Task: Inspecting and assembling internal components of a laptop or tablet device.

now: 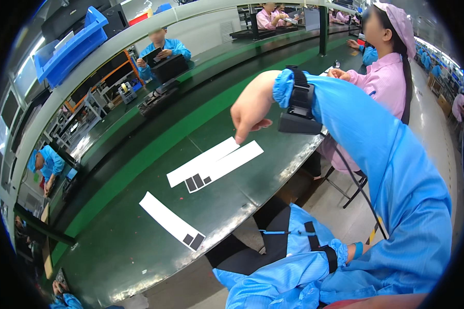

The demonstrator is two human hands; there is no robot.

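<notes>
My right hand [252, 108] reaches over the dark green table, fingers curled and the fingertips pressed together at the far end of a white strip [198, 164]. A second white strip [232, 164], with dark rectangles at its near-left end, lies right beside it. Nearer to me and to the left lies a third white strip [167, 219], slightly curved, with two dark squares at one end; no hand touches it. My left hand [360, 251] rests low by my lap, partly covered by my right sleeve, and its fingers are hidden.
The green table [113, 252] has a worn edge on my side. A person in pink [386, 77] sits at the right. Across the table a person in blue [165, 49] holds a dark flat object. Blue bins [72, 49] hang at upper left. A black cable [353, 180] trails from my right wrist.
</notes>
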